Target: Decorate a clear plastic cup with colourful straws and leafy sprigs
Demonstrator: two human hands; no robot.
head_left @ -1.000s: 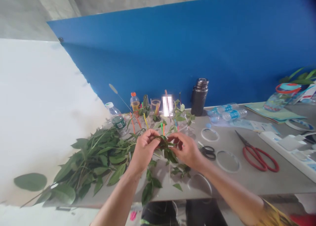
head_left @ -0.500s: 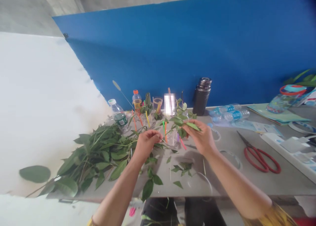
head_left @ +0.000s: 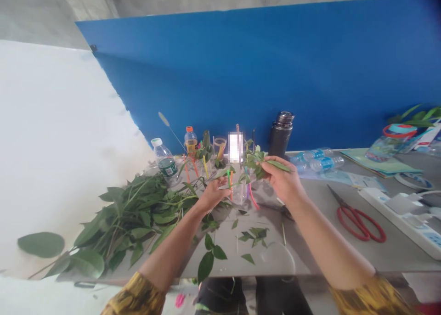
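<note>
My right hand [head_left: 284, 179] pinches a leafy sprig [head_left: 257, 161] between thumb and fingers, its leaves at the rim of a clear cup. That clear cup [head_left: 238, 193] has colored straws around it, green, orange, purple and pink. At the cup's left side is my left hand [head_left: 215, 194], its thumb and fingers apart beside the green and orange straws. Whether it touches the cup is hard to tell. Below my left wrist and to its left lies a big heap of leafy branches [head_left: 134, 214]. Cut leaf pieces [head_left: 255, 236] lie in front of the cup.
Red-handled scissors [head_left: 360, 221] and a white power strip [head_left: 401, 216] lie at right. Behind stand a black thermos [head_left: 280, 136], a green-labelled bottle [head_left: 167, 161] and an orange-capped bottle [head_left: 190, 143]. Empty bottles [head_left: 322, 159] lie farther right. A dark-bladed tool [head_left: 275, 208] is partly under my right forearm.
My left hand has unpinched and moved slightly right and up to the cup's side. My right hand has shifted a little right and up, still holding the sprig.
</note>
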